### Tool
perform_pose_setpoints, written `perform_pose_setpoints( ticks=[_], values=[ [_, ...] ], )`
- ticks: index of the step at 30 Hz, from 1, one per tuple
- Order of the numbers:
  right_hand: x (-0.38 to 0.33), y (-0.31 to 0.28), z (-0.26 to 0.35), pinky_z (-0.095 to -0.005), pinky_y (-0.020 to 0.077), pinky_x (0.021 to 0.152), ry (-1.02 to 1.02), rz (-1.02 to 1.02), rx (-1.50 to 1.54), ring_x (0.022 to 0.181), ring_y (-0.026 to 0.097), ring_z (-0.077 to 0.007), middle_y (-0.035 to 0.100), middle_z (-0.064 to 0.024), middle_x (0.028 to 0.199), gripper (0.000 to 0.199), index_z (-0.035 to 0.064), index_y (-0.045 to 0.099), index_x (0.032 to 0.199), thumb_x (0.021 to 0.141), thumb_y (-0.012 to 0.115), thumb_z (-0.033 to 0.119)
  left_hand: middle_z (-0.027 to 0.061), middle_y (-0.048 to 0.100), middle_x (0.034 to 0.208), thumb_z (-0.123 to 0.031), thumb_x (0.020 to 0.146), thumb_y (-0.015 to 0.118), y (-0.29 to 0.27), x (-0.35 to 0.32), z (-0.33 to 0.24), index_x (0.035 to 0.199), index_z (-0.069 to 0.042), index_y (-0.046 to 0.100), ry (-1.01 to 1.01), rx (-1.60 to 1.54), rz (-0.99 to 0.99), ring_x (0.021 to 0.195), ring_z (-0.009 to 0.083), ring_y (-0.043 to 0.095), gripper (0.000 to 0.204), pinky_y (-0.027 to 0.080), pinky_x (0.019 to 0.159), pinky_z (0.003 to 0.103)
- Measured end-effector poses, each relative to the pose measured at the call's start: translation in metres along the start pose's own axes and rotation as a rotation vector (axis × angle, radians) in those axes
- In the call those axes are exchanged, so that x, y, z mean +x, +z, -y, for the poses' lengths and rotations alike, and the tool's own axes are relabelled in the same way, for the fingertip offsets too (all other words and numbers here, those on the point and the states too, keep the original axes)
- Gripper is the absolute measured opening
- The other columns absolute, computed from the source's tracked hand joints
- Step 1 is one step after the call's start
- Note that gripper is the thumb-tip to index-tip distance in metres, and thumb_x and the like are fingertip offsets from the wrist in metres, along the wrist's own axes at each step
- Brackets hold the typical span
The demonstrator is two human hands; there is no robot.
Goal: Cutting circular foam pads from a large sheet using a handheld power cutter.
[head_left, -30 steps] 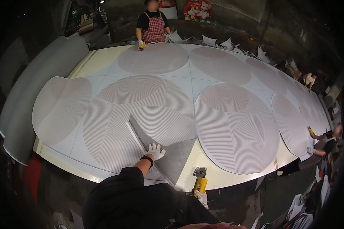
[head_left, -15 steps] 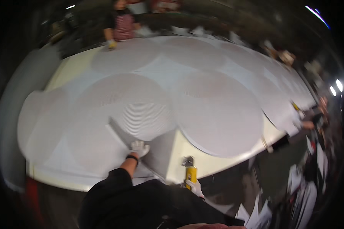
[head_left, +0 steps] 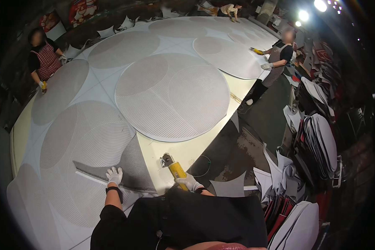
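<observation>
My left hand (head_left: 114, 176), in a white glove, lies with fingers spread on a folded-back grey flap (head_left: 135, 166). That flap belongs to a large pale sheet printed with big ribbed circles. My right hand (head_left: 189, 182), also gloved, is wrapped round the yellow body of a handheld electric cutter (head_left: 177, 168). The cutter's metal head points away from me, over the bare cream tabletop (head_left: 160, 148). Just beyond it is the edge of a circular mat piece (head_left: 175, 100) with a ribbed pattern. The flap's rough underside faces up.
A co-worker (head_left: 46, 58) stands at the far left edge, another (head_left: 279, 56) at the right holds a yellow tool, and a third (head_left: 230, 11) bends over the far end. Stacked cut mats (head_left: 321, 137) and pointed offcuts (head_left: 229, 185) lie on the floor at right.
My view has swung to the right, so more of the floor and the stacks shows. My left hand remains on the flap. The cutter, still in my right hand, now tilts to the left.
</observation>
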State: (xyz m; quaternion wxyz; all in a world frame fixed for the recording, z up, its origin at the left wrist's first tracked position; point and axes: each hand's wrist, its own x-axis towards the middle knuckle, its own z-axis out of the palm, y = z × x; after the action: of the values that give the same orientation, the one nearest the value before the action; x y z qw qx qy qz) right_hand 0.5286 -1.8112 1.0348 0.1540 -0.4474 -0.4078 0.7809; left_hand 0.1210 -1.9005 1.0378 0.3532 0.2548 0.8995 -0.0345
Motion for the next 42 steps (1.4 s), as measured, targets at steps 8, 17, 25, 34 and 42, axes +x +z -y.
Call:
perform_pose_setpoints(
  ticks=[8, 17, 25, 34, 42],
  values=[
    [0.001, -0.001, -0.004, -0.0295, 0.0512, 0.059, -0.019, -0.013, 0.031, 0.065, 0.061, -0.0154, 0.062, -0.0064, 0.085, 0.040, 0.0012, 0.056, 0.110, 0.079, 0.075, 0.018, 0.0209, 0.000, 0.158, -0.059, 0.093, 0.019, 0.000, -0.003, -0.002, 0.153, -0.013, 0.009, -0.014, 0.005, 0.013, 0.144, 0.0449, -0.002, 0.077, 0.005, 0.116, 0.055],
    [0.003, -0.001, -0.003, -0.0301, 0.0506, 0.058, -0.023, -0.026, 0.036, 0.064, 0.060, -0.0152, 0.060, -0.0056, 0.084, 0.040, 0.0026, 0.055, 0.111, 0.079, 0.074, 0.016, 0.0200, 0.005, 0.158, -0.049, 0.098, 0.017, 0.000, 0.005, 0.002, 0.152, -0.014, 0.014, 0.259, 0.368, 0.077, 0.143, 0.0467, -0.001, 0.065, 0.000, 0.115, 0.055],
    [-0.004, 0.002, 0.004, -0.0295, 0.0501, 0.060, -0.007, -0.001, 0.077, 0.065, 0.059, -0.0146, 0.059, -0.0041, 0.084, 0.040, 0.0034, 0.055, 0.110, 0.078, 0.074, 0.016, 0.0156, 0.008, 0.159, -0.038, 0.100, 0.016, 0.005, 0.003, -0.001, 0.149, -0.021, 0.021, 0.176, 0.233, 0.038, 0.143, 0.0466, 0.002, 0.052, -0.001, 0.114, 0.058],
    [0.000, 0.001, -0.001, -0.0289, 0.0495, 0.061, -0.033, -0.018, 0.030, 0.071, 0.058, -0.0136, 0.059, -0.0037, 0.085, 0.039, 0.0036, 0.055, 0.110, 0.078, 0.073, 0.015, 0.0120, 0.009, 0.159, -0.046, 0.099, 0.017, 0.011, 0.016, 0.009, 0.151, -0.015, 0.017, 0.186, 0.220, 0.028, 0.143, 0.0459, -0.001, 0.061, -0.002, 0.115, 0.054],
    [-0.001, 0.000, -0.003, -0.0314, 0.0524, 0.066, 0.019, -0.022, 0.074, 0.076, 0.060, -0.0172, 0.059, -0.0072, 0.094, 0.046, 0.0029, 0.053, 0.118, 0.078, 0.073, 0.013, 0.0136, 0.006, 0.159, -0.053, 0.096, 0.015, 0.009, 0.006, 0.001, 0.152, -0.008, 0.011, 0.073, 0.100, 0.007, 0.143, 0.0457, -0.003, 0.072, -0.002, 0.116, 0.052]
  ],
)
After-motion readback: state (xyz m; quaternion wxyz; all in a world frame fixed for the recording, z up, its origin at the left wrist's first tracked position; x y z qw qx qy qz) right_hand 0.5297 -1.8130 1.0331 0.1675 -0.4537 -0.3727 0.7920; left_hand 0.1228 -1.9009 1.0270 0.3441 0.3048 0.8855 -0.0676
